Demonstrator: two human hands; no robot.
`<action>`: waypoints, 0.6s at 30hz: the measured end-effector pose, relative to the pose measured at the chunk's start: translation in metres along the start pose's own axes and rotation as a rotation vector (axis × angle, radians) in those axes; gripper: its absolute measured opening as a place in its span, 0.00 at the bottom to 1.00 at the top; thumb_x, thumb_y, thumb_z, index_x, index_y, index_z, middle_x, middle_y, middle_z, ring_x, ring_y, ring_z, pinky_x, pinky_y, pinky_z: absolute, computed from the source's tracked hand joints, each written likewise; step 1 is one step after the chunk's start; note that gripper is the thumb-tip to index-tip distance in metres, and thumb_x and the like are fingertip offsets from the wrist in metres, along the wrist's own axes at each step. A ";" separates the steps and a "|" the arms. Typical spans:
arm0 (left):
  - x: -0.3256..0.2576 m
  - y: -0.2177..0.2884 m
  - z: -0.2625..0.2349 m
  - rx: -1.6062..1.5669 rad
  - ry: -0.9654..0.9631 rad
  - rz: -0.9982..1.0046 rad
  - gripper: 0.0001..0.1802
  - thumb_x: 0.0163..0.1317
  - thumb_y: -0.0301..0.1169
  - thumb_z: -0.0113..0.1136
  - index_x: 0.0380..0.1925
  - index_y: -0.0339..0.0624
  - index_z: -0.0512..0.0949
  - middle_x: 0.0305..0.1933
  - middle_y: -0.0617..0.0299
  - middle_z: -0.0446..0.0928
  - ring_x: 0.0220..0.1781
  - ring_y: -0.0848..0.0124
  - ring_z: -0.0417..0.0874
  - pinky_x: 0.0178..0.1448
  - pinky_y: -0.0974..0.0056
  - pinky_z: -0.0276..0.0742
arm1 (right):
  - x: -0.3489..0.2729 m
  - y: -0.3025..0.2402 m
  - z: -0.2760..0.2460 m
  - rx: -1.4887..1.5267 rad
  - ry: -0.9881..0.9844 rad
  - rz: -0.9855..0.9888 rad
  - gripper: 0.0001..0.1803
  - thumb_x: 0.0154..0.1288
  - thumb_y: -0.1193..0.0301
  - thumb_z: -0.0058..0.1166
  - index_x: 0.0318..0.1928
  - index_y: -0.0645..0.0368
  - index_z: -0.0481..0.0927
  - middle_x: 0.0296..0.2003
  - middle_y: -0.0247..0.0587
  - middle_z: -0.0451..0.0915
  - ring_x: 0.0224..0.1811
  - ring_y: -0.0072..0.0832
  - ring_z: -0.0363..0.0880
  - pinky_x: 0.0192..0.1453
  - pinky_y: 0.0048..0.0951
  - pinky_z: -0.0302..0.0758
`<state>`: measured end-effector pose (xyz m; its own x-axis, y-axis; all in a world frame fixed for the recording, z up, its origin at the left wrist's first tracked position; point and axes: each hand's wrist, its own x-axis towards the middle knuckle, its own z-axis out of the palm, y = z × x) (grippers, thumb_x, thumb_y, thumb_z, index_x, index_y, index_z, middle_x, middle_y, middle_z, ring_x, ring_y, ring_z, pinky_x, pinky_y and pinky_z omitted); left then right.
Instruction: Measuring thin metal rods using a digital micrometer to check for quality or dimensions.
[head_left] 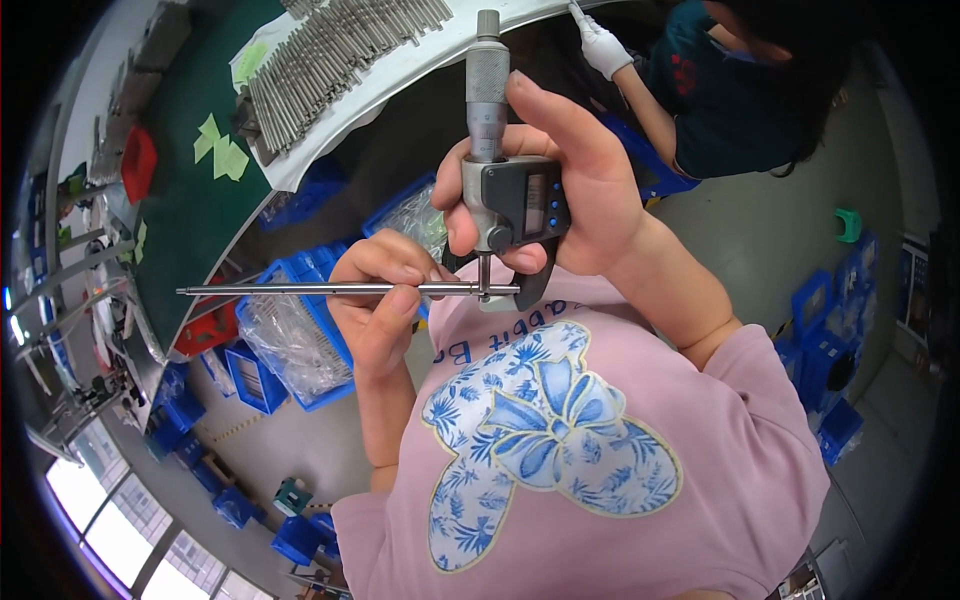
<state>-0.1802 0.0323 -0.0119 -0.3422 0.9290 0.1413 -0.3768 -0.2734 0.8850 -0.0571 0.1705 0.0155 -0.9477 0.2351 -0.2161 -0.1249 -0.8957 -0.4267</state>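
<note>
A thin steel rod point(330, 290) sits between a digital micrometer's point(505, 190) measuring faces, pinched by the left hand point(385, 300); the right hand point(570, 190) grips the micrometer. More rods point(330, 50) line the surface's point(190, 210) edge beyond.

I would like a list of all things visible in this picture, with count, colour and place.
digital micrometer: one, grey and black, upper centre, in the right hand
long metal rod: one, silver, centre left, its end in the micrometer
metal rods on the table: many, silver, upper left
table: one, green top, left
plastic crates: several, blue, on the floor
co-worker's gloved hand: one, white, top
pink shirt: one, lower centre
left hand: one, pinching the rod
right hand: one, holding the micrometer
</note>
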 end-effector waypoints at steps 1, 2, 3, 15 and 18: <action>0.001 0.001 0.000 0.005 0.001 -0.002 0.05 0.48 0.25 0.52 0.25 0.35 0.68 0.25 0.54 0.68 0.26 0.69 0.73 0.34 0.66 0.74 | 0.000 0.000 -0.001 -0.019 0.004 -0.017 0.36 0.59 0.47 0.23 0.33 0.71 0.71 0.22 0.52 0.75 0.08 0.24 0.67 0.10 0.15 0.65; 0.003 0.001 0.001 -0.003 -0.014 -0.006 0.05 0.48 0.25 0.52 0.26 0.35 0.68 0.25 0.54 0.68 0.26 0.69 0.73 0.34 0.66 0.74 | 0.000 0.001 -0.002 -0.037 0.007 -0.031 0.36 0.60 0.47 0.23 0.32 0.71 0.71 0.22 0.52 0.75 0.08 0.24 0.67 0.10 0.15 0.64; 0.004 0.002 0.002 -0.012 -0.028 -0.010 0.06 0.48 0.25 0.52 0.26 0.35 0.68 0.25 0.54 0.68 0.26 0.69 0.73 0.34 0.66 0.74 | 0.000 0.002 -0.002 -0.031 0.002 -0.027 0.36 0.60 0.47 0.23 0.32 0.71 0.71 0.22 0.52 0.75 0.08 0.24 0.67 0.10 0.15 0.64; 0.003 -0.001 -0.002 -0.016 -0.038 0.005 0.06 0.48 0.25 0.52 0.26 0.36 0.69 0.25 0.54 0.69 0.27 0.69 0.74 0.34 0.66 0.75 | 0.000 -0.001 0.000 -0.053 0.060 -0.052 0.35 0.59 0.47 0.23 0.32 0.71 0.71 0.21 0.52 0.75 0.07 0.23 0.66 0.08 0.14 0.62; 0.004 0.000 -0.001 -0.008 -0.038 0.006 0.06 0.48 0.25 0.52 0.26 0.36 0.69 0.25 0.54 0.68 0.27 0.69 0.74 0.34 0.66 0.75 | 0.001 0.000 -0.003 -0.035 0.026 -0.043 0.36 0.58 0.45 0.25 0.32 0.71 0.71 0.22 0.52 0.75 0.08 0.24 0.67 0.08 0.14 0.63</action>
<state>-0.1820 0.0359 -0.0118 -0.3116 0.9360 0.1637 -0.3814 -0.2810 0.8807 -0.0569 0.1717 0.0122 -0.9335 0.2835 -0.2195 -0.1548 -0.8710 -0.4663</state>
